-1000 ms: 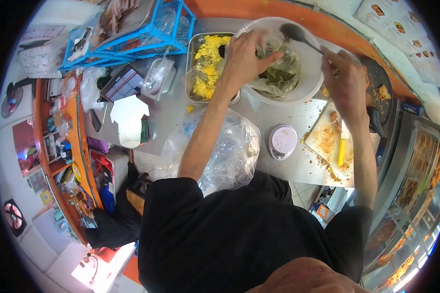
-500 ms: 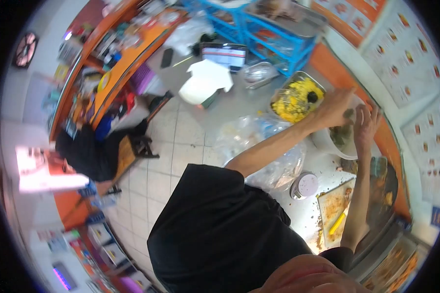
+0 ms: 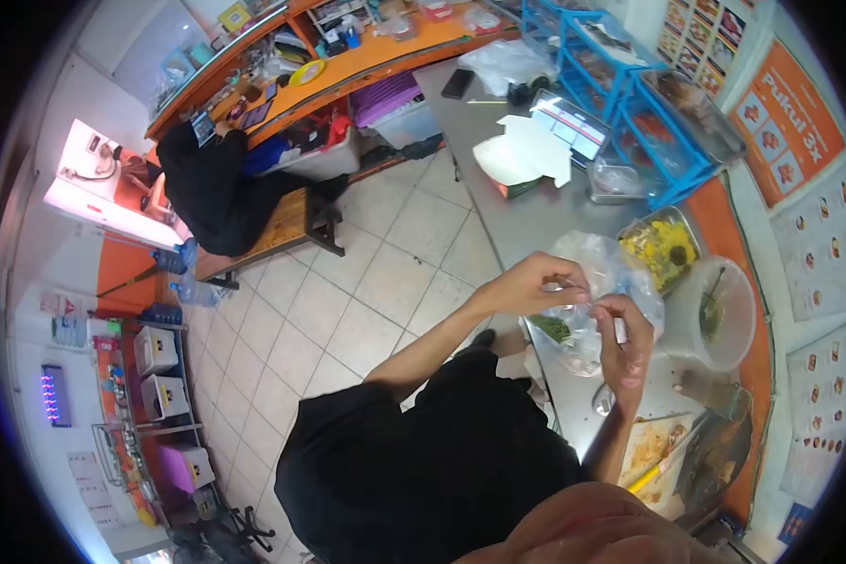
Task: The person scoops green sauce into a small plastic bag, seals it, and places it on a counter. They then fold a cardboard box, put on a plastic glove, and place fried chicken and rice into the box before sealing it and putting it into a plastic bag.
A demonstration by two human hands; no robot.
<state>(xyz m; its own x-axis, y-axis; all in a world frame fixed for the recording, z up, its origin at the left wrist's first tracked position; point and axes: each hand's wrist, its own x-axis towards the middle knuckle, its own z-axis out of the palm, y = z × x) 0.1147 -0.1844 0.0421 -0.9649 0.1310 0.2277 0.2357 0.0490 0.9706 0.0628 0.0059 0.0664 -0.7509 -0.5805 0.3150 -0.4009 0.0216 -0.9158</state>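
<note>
Plastic (image 3: 577,340) pinched by my left hand (image 3: 533,285) and right hand (image 3: 627,346), fingers nearly closed, could tear and spill its greens (image 3: 552,327) if I tug hard.

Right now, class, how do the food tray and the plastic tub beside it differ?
The food tray is rectangular, while the plastic tub is round. The food tray holds yellow food; the plastic tub holds something green. Both stand on the counter near the orange wall strip.
</note>
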